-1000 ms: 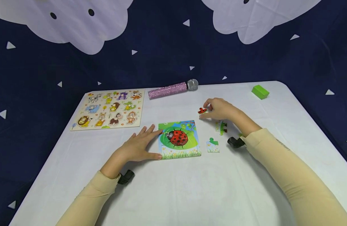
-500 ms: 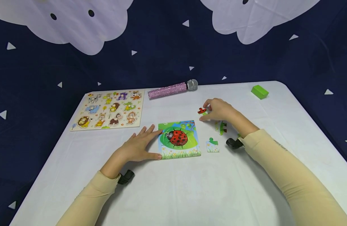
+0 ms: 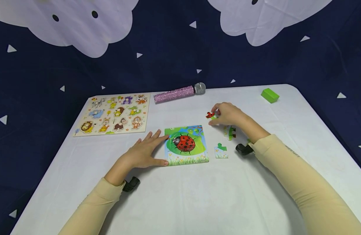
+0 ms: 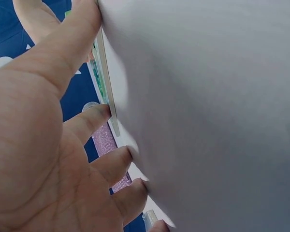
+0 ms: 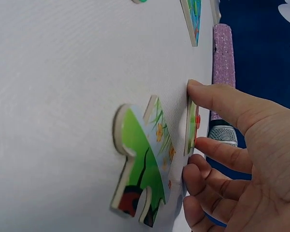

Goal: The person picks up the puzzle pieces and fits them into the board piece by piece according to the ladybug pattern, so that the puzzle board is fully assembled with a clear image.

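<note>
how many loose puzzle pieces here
3 clear: red piece in the right hand, middle piece by its wrist, front piece beside the ladybug board. A green bit by the right sleeve may be another, mostly hidden.

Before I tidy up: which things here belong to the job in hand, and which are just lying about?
Apparently for the job:
square multicoloured ladybug puzzle board
loose flat green-printed puzzle pieces

Apparently lying about:
rectangular cream animal-picture board
pink glittery microphone
bright green rectangular block
</note>
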